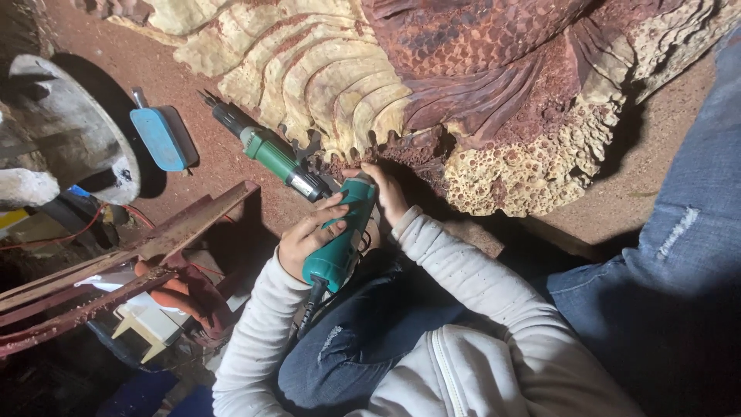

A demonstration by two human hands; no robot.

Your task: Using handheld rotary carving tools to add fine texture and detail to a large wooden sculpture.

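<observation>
I see my left hand (pixel 305 243) wrapped around the body of a teal power tool (pixel 340 235) and my right hand (pixel 386 191) closed near its nose — both grips pinching it — with its tip against the lower edge of the red-and-cream wood carving (pixel 401 85), a second green tool (pixel 270 150) lying just beside.

Warm, fairly bright light on the carved wood (pixel 432 85), deep shadows lower left, sharp focus, slight wide-angle edge distortion.

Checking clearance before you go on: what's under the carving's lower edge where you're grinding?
Dark shadow under the carved wood; the teal grinder's tip is hidden there, behind the right hand. Reddish dusty ground lies alongside.
</observation>
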